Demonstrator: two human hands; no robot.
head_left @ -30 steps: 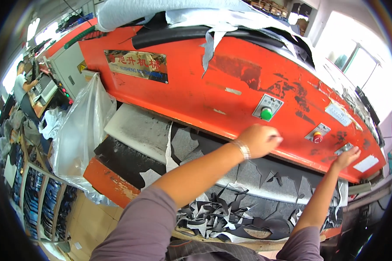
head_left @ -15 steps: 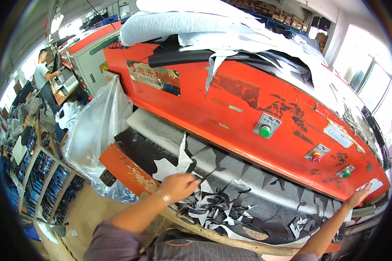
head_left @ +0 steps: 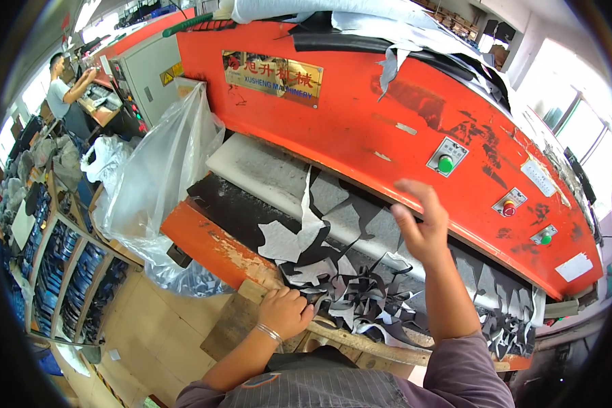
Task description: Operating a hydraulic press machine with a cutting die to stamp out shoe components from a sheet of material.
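Observation:
A big orange cutting press fills the view, its head carrying a green button, a red button and a second green button. Under the head lies a sheet of grey-and-black cut scrap full of holes and loose strips. My left hand is closed on the near edge of that scrap, at the wooden front edge. My right hand is raised, fingers spread and holding nothing, in front of the press head just below the first green button.
A clear plastic bag hangs at the press's left. A white cutting board shows under the head. Rolled white and dark material lies on top. A person works at a bench far left, beside shelves.
My head has swung left. My left hand dropped from the press head's front panel to the scrap's near edge and closed on it. My right hand left the right side and rose toward the middle.

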